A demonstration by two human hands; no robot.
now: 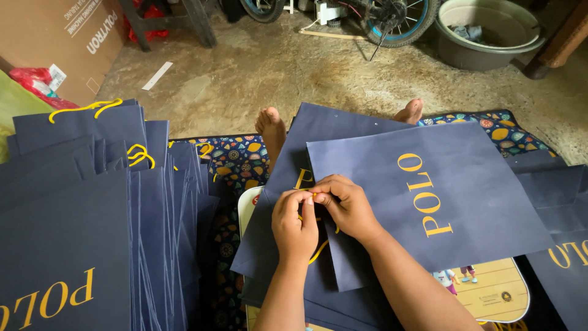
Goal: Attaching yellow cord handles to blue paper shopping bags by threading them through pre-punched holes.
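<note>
**Yellow cord tied onto a blue paper bag**

A flat dark blue bag (429,196) was laid over the lap. Its edge was pinched by the left hand (295,225). A thin yellow cord (318,250) was held by the right hand (350,207). Best pulled slowly and straight, it seemed.

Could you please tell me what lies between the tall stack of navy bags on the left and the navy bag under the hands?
In the head view, a strip of patterned mat lies between the stack and the navy bag.
</note>
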